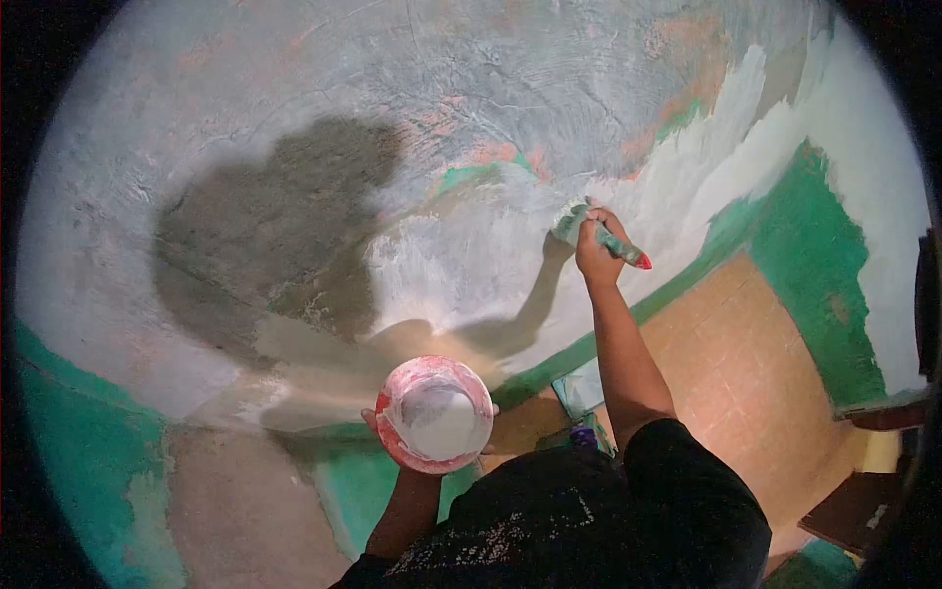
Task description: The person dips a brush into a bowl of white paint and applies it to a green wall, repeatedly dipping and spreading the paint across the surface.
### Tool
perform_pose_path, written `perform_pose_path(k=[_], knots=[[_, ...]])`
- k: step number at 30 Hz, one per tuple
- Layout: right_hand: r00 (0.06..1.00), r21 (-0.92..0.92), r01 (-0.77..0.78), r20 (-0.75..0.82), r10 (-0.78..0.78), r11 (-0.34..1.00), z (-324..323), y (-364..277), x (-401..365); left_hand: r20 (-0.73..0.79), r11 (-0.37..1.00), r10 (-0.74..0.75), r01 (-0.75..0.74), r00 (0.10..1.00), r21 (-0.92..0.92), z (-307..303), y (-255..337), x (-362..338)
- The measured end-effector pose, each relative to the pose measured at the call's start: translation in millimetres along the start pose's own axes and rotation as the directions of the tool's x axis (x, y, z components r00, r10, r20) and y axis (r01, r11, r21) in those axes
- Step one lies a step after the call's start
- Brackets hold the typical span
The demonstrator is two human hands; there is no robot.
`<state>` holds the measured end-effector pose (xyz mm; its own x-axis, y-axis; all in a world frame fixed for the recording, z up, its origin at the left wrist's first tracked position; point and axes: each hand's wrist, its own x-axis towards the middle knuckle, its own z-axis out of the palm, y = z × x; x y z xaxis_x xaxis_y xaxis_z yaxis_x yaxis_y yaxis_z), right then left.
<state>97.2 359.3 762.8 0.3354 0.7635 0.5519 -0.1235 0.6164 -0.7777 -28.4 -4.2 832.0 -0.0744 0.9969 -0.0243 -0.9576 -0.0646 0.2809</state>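
Note:
My right hand (601,245) is closed around the handle of a paintbrush (618,245) with a red tip. The bristles, smeared with white, touch the wall (471,265) or are very close to it. Fresh-looking white paint covers the wall around the brush, with grey plaster above. Low in front of my body, my left hand (370,419) holds a red bowl (394,447) from underneath; its fingers show at both sides of the rim. White paint (439,420) lies inside the bowl, and dried white streaks coat its inner wall.
Green paint (810,265) borders the wall at right and lower left. An orange-tan floor (721,344) spreads at lower right. A dark brown piece of furniture (859,510) stands at the right edge. A pale blue-white object (579,390) lies beside my right forearm.

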Motion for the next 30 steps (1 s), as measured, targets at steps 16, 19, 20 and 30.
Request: perform_pose_path(k=[16, 19, 20, 30], knots=[[0.988, 0.016, -0.111, -0.104, 0.113, 0.994, -14, -10, -1, 0.133, 0.93, 0.161, -0.196, 0.978, 0.311, 14, 7, 3], [0.917, 0.152, -0.288, -0.24, 0.318, 0.946, 7, -7, -2, -0.112, 0.993, 0.079, -0.087, 0.991, -0.076, -13, 11, -7], [0.901, 0.113, -0.338, -0.249, 0.356, 0.934, 12, -1, -6, -0.162, 0.991, 0.098, -0.111, 0.982, -0.072, -14, 10, -8], [0.724, 0.329, -0.69, 0.318, 0.613, 0.645, -10, -64, -41, 0.143, 0.988, -0.054, 0.074, 0.988, -0.139, 20, 0, 20]])
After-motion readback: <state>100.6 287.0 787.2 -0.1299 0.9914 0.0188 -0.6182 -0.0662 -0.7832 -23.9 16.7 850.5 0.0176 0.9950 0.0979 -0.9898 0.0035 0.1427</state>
